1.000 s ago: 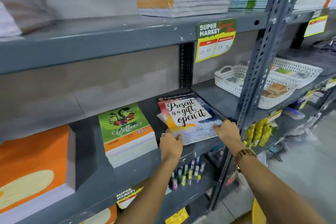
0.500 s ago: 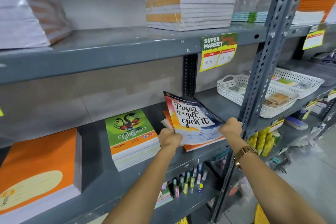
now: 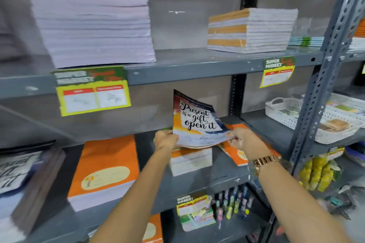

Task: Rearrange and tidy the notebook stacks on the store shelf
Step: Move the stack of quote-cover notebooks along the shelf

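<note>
Best lowered flat, the thin "Present is a gift" notebook [image 3: 194,122] pinched by left grip [image 3: 165,142] and right grip [image 3: 244,140], onto the small stack [image 3: 190,161] directly beneath.

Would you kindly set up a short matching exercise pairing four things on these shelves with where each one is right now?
Things:
1. "Present is a gift" notebook
2. large orange notebook stack
3. white basket
4. white paper stack

Places:
A. upper shelf, left side
B. middle shelf, right of the back upright
C. lifted off the shelf, held at its lower corners by the left hand and right hand
D. middle shelf, left of the hands

Pairs: 1-C, 2-D, 3-B, 4-A
</note>
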{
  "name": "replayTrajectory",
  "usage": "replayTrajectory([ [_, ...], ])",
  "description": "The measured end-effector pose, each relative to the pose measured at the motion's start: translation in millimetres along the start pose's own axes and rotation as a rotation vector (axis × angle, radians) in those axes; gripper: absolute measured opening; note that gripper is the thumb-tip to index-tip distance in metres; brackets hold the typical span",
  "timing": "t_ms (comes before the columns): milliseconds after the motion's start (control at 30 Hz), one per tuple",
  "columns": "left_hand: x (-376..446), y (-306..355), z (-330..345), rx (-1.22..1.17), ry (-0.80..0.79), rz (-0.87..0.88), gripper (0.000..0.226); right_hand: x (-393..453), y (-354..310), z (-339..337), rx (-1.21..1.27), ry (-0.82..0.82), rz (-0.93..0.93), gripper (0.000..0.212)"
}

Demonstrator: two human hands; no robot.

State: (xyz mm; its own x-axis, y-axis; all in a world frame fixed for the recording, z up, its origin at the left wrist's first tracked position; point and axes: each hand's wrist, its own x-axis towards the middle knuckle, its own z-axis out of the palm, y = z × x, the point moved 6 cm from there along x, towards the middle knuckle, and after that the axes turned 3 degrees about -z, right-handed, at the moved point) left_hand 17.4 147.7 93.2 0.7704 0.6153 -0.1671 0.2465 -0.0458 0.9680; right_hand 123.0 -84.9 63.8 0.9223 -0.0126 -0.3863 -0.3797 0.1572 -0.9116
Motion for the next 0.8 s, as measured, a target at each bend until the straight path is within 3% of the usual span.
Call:
replayTrajectory([
  [100,4,-8,-64,-0.037,0.095,-0.013,0.017,-30,16,57,-0.048,-0.132,0.066,0.032],
  [200,7,-18,-137,-0.035,0.215,-0.018,0.020,-78,24,120,-0.027,-0.246,0.078,0.020],
  [367,5,-35,-247,-0.006,0.383,-0.040,0.010,-138,48,212,-0.086,-0.389,0.063,0.028],
  [500,-2,-50,-338,-0.042,0.525,-0.033,0.015,-173,86,292,-0.160,-0.522,0.083,0.019],
  [600,-11,-64,-398,-0.034,0.644,-0.078,0.034,-193,116,348,-0.213,-0.618,0.071,0.029],
  [700,-22,-79,-444,0.048,0.730,-0.105,0.013,-210,148,391,-0.283,-0.668,0.071,0.022],
  [800,-25,-96,-479,0.126,0.752,-0.115,0.017,-223,177,425,-0.325,-0.680,0.043,0.026],
])
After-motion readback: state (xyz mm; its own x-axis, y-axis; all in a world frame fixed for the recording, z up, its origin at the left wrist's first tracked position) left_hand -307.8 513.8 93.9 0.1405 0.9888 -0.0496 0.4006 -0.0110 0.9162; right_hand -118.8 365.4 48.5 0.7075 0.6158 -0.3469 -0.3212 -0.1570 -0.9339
